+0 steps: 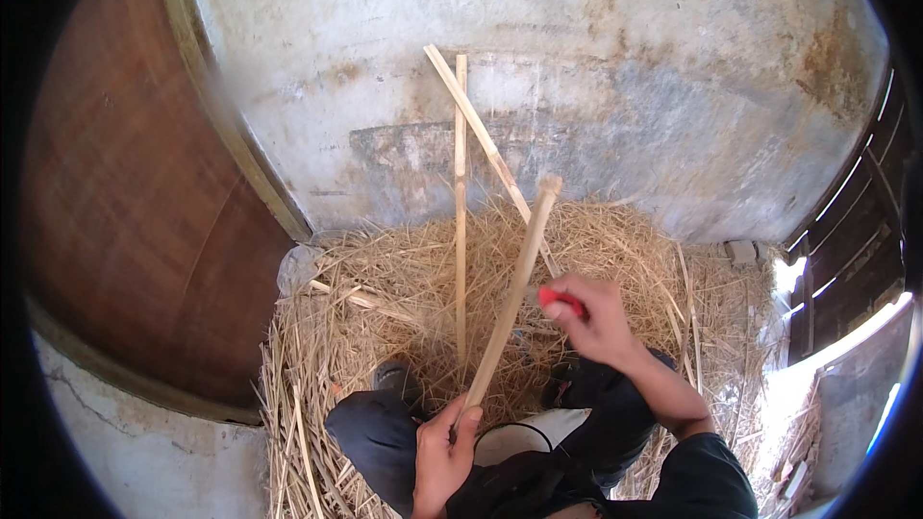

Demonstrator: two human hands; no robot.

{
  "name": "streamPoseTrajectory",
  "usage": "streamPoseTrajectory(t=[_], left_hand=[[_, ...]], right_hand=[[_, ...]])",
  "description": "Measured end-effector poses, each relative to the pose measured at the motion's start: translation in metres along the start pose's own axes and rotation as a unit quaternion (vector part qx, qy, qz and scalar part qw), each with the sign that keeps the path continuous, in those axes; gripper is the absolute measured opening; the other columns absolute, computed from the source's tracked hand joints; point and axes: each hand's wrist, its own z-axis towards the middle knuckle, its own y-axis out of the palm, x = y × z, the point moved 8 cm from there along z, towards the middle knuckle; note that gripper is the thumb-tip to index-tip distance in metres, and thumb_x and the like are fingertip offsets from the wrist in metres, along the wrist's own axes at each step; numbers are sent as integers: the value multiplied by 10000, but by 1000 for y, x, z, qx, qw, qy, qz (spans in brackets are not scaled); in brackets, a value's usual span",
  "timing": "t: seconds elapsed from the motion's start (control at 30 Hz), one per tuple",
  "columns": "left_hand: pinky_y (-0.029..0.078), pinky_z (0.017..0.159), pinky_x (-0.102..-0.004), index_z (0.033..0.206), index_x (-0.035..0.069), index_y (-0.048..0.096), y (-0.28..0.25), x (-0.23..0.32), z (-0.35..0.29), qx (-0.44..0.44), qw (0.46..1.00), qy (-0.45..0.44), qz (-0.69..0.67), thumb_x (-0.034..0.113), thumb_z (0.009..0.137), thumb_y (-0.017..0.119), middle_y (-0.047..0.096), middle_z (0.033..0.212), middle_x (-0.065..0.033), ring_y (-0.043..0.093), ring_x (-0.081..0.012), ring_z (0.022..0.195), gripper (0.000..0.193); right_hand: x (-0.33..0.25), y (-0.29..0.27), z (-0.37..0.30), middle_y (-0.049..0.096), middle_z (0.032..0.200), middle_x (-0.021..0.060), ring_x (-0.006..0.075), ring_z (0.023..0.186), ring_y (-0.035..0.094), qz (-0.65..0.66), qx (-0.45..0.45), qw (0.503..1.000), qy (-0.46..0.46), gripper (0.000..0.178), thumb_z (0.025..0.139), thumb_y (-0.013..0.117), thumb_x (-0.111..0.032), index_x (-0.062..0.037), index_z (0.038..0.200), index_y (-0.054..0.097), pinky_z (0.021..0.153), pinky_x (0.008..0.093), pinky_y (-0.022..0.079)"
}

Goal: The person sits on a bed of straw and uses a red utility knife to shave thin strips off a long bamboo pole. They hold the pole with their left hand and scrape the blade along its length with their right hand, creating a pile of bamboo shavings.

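While the left hand (445, 447) grips a wooden strip (512, 303) near its lower end, above the straw (601, 240), and the right hand (598, 319) clasps a red tool (569, 302) beside it, apparent trimming next calls for steady support.

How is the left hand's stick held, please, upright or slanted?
Slanted: the stick leans rightward from the left hand toward its far end.

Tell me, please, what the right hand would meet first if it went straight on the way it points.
Probably the wooden strip in the left hand, though depth is unclear.
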Motion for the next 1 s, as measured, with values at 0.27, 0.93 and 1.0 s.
streamPoseTrajectory(t=[0.27, 0.93, 1.0], left_hand=[[300, 538, -216, 1397, -11, 672, 12, 17, 17, -58, 991, -9, -119, 285, 1175, 515, 474, 748, 67, 378, -8, 623, 401], [437, 610, -293, 1332, -26, 657, 18, 26, 23, -38, 998, 1, -49, 219, 1162, 490, 572, 727, -48, 505, -106, 647, 342], [468, 637, -321, 1342, -16, 661, 17, 25, 21, -44, 998, -20, -45, 185, 1151, 498, 589, 719, -87, 534, -145, 653, 321]], right_hand=[[-46, 25, -22, 638, 762, 10, 204, 563, 651, -155, -38, 974, -161, 340, 848, 891, -328, -110, 1071, 755, 506, 340, 495], [-55, 34, -33, 598, 718, -9, 180, 543, 635, -207, -17, 964, -169, 323, 859, 874, -355, -136, 1070, 765, 493, 319, 479], [-56, 31, -29, 595, 714, -12, 178, 541, 633, -210, -15, 963, -170, 315, 858, 872, -346, -139, 1070, 765, 492, 317, 476]])
